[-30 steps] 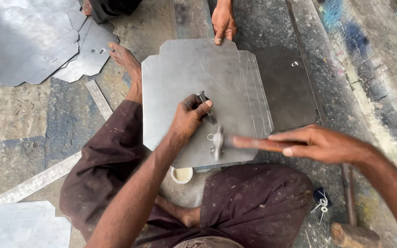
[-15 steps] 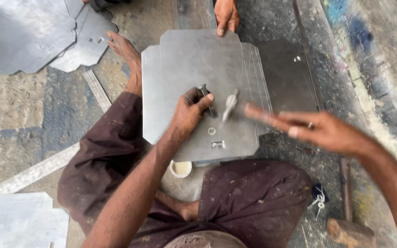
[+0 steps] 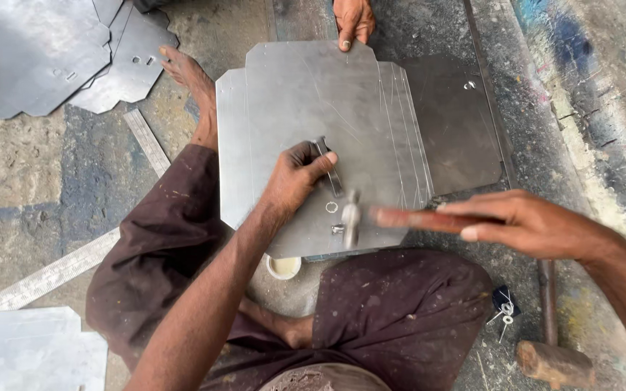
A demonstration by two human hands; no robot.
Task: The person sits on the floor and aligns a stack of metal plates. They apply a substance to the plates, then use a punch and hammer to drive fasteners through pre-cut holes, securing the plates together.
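Metal sheet [image 3: 306, 108] steadied by another person's hand [image 3: 353, 20]; left hand [image 3: 295, 181] fingers clamped on a punch [image 3: 330, 168], right hand [image 3: 527, 224] gripping a hammer [image 3: 371, 217].

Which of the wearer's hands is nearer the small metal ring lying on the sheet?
Left. The left hand sits just beside the ring; the right hand is farther off, swinging a hammer.

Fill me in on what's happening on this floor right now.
A person sits on the floor with a stack of metal sheets before them. Their left hand presses a small metal tool onto the top sheet, while the right hand swings a small hammer just beside it. Another person's hand steadies the far edge. A second hammer lies at the right.
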